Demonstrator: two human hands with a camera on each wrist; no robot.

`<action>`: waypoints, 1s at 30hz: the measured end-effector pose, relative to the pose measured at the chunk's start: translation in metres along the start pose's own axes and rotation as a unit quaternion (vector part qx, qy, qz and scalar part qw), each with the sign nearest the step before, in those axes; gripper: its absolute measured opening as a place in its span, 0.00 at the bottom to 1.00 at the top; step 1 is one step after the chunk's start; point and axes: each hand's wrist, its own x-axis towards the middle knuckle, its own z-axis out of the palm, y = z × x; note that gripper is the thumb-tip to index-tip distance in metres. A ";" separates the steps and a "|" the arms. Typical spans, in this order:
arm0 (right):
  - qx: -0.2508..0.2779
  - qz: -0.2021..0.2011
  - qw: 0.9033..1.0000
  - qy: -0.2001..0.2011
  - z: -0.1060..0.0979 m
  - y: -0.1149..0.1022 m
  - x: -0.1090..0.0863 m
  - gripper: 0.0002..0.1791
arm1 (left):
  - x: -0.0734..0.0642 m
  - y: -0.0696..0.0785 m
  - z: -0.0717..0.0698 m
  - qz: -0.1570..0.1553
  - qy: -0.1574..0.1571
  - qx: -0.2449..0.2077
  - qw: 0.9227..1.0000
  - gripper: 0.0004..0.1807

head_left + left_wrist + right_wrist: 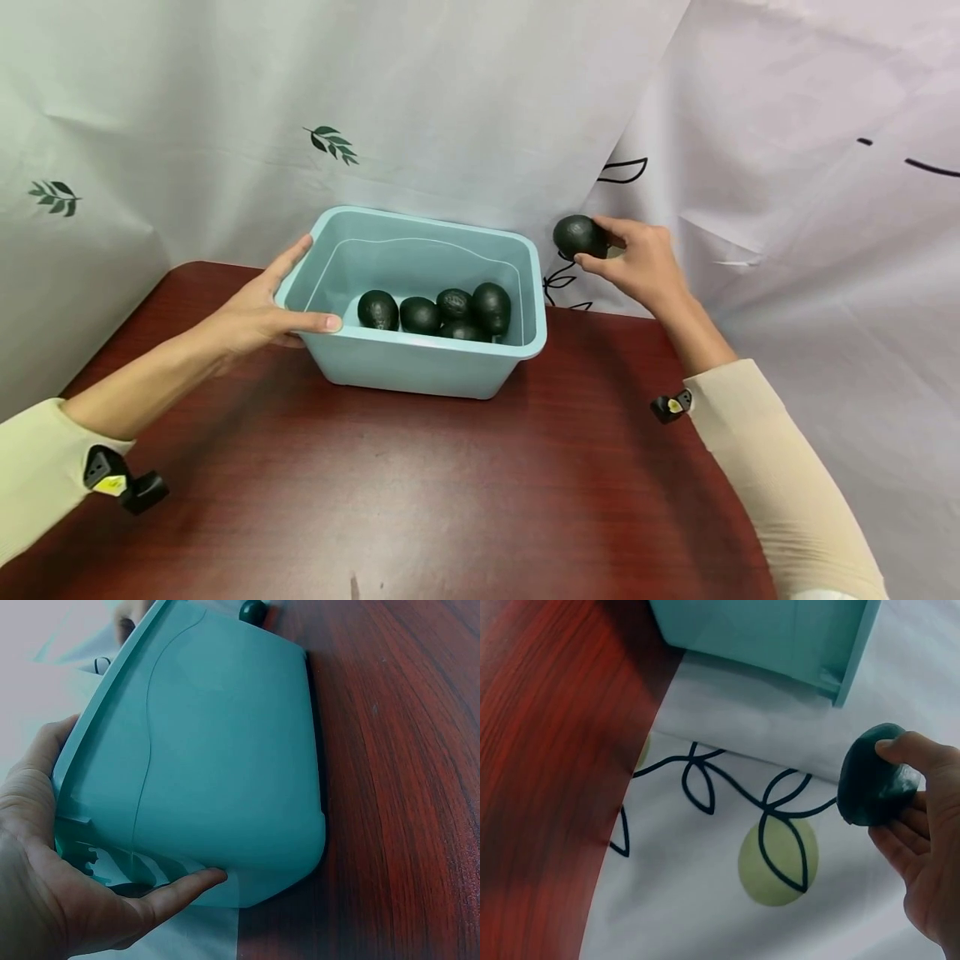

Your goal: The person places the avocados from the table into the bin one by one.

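Observation:
My right hand (641, 260) pinches a dark green avocado (580, 237) between thumb and fingers, held up beyond the right end of a light blue plastic bin (420, 371). In the right wrist view the thumb lies on this avocado (874, 776), with fingers beneath it. Several more dark avocados (420, 316) lie on the bin's floor, grouped toward its front right. My left hand (258, 308) grips the bin's left end, with the thumb over the front rim and a finger along the left rim. The left wrist view shows the hand (82, 877) around that end.
The bin stands at the back of a reddish-brown wooden table (450, 492). White cloth (480, 100) with leaf prints hangs behind it and on both sides. The table's right edge runs below the right forearm. A small dark green rounded thing (253, 610) shows past the bin.

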 end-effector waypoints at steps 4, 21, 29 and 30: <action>0.012 -0.019 1.000 0.004 0.004 -0.006 0.006 0.30 | 0.000 -0.001 -0.001 -0.004 0.000 -0.001 1.000 0.71; 0.029 -0.066 0.997 -0.001 0.010 -0.031 0.016 0.30 | -0.001 0.003 0.004 -0.005 -0.002 0.008 1.000 0.70; 0.042 -0.072 0.996 -0.031 0.016 -0.048 0.019 0.31 | -0.001 0.004 0.003 -0.003 -0.001 0.005 1.000 0.70; 0.042 -0.074 0.996 -0.035 0.018 -0.049 0.019 0.32 | -0.001 0.004 0.003 -0.002 -0.001 0.004 1.000 0.70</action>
